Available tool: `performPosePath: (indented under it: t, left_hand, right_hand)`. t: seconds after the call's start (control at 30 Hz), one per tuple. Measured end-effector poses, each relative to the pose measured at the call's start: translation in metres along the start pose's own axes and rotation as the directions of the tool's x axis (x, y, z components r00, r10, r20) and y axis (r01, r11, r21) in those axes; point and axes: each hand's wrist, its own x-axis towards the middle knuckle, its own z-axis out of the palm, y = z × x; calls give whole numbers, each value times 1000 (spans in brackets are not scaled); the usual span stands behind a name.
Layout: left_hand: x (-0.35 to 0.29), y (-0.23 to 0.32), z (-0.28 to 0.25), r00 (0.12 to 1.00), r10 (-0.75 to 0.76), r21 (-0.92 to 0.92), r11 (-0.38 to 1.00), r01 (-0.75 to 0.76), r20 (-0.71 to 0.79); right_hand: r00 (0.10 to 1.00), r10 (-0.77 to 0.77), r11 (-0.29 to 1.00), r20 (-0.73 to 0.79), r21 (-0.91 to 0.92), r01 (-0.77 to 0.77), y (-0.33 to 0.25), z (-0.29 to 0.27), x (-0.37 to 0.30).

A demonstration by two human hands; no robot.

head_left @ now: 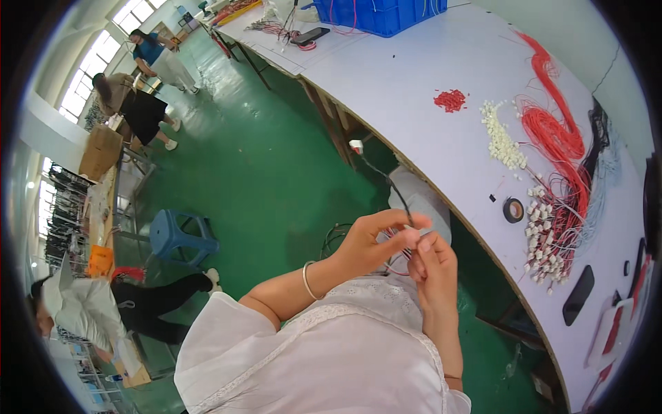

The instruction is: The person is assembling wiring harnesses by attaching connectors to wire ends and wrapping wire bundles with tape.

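A dark, wrapped wire harness (394, 185) with a white plug connector (356, 145) at its far end sticks up from between my hands. My left hand (383, 238), with a pale bangle on its wrist, pinches the harness between thumb and fingers. Close against it, my right hand (434, 262) is also closed, its fingertips pressed together at the same spot. Thin loose wires show below and between the hands, partly covered by the fingers. What exactly the right fingertips grip is too small to make out.
The pale table (414, 90) on the right carries red sleeves (450, 101), white connectors (507, 141), red wire bundles (552, 131), black tape (513, 210) and a phone (578, 295). A blue crate (386, 17) stands at its far end. Left are a blue stool (181, 237) and several people.
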Motion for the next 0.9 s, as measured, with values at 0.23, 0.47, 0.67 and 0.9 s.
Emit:
performPosePath:
  t: [0.23, 0.47, 0.67, 0.9]
  left_hand:
    - [23, 1, -11, 914, -402, -585, 755, 295, -58]
    - [36, -23, -17, 927, -374, -674, 679, 292, 24]
    - [30, -37, 16, 868, -273, -391, 808, 441, 415]
    - [-58, -99, 2, 456, -275, 68, 905, 419, 846]
  right_hand:
    - [994, 30, 979, -101, -197, -49, 38, -29, -19]
    - [981, -4, 900, -195, -427, -81, 47, -54, -48]
    - [984, -176, 961, 41, -211, 180, 24, -41, -67]
    - [850, -312, 918, -425, 95, 384, 44, -81, -166]
